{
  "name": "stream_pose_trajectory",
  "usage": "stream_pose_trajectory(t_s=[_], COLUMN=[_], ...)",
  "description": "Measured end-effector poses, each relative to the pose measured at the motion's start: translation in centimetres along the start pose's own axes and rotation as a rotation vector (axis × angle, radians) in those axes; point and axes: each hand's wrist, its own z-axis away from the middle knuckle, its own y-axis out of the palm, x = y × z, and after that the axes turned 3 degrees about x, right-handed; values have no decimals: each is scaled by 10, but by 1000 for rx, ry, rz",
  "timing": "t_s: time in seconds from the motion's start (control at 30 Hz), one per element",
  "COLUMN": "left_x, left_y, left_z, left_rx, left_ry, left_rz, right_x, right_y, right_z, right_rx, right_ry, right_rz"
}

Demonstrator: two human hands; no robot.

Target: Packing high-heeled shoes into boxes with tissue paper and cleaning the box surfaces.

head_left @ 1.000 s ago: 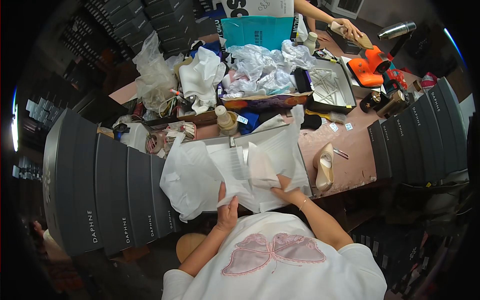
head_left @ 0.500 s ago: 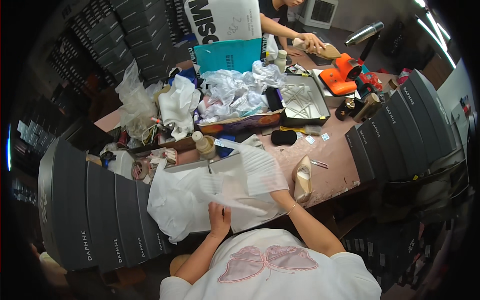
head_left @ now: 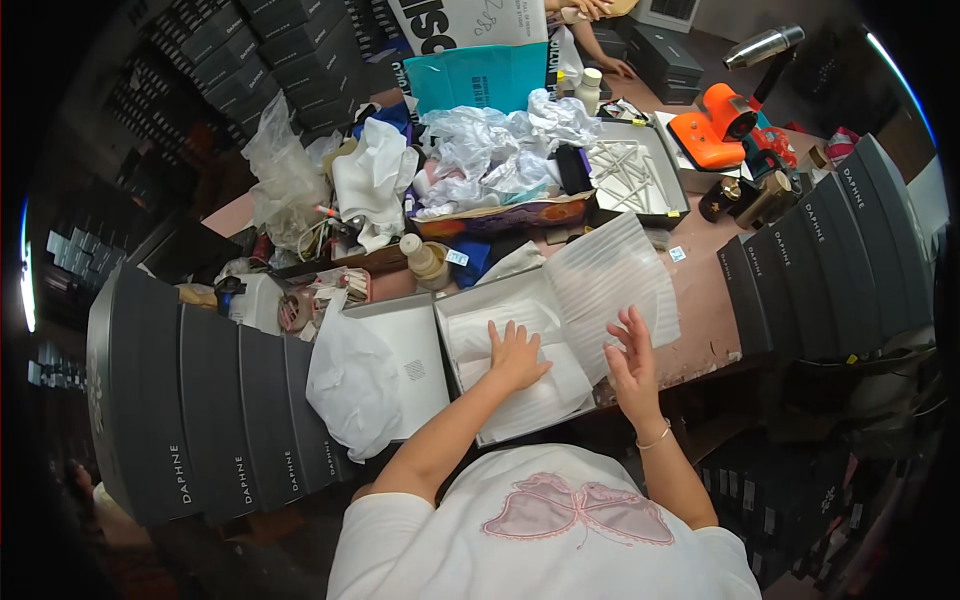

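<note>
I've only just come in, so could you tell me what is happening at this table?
A person in a white top is packing an open shoe box. The left hand presses flat on white foam wrapping inside the box, while the right hand holds down a ribbed foam sheet draped over the box's right edge. The box lid lies alongside to the left with crumpled tissue paper on it. Dark boxes are stacked on both sides.

left hand (head_left: 517, 355) pressing foam sheet (head_left: 530, 385), open box (head_left: 455, 305)
</note>
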Motion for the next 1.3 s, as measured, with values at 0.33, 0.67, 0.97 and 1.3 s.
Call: stream_pose_trajectory(t_s=[0.33,0.67,0.97,1.3], left_x=[88,196,101,120], left_y=[-95,-156,-91,-96], left_z=[41,202,288,238], left_rx=[-498,-32,-330,-876], left_ry=[-272,-740,-665,-754], left_rz=[569,6,38,461], right_x=[36,42,44,20], right_y=[15,62,43,-145], right_z=[17,29,25,35], right_rx=[389,715,490,104], right_ry=[-3,-24,-28,279], right_rz=[220,336,378,854])
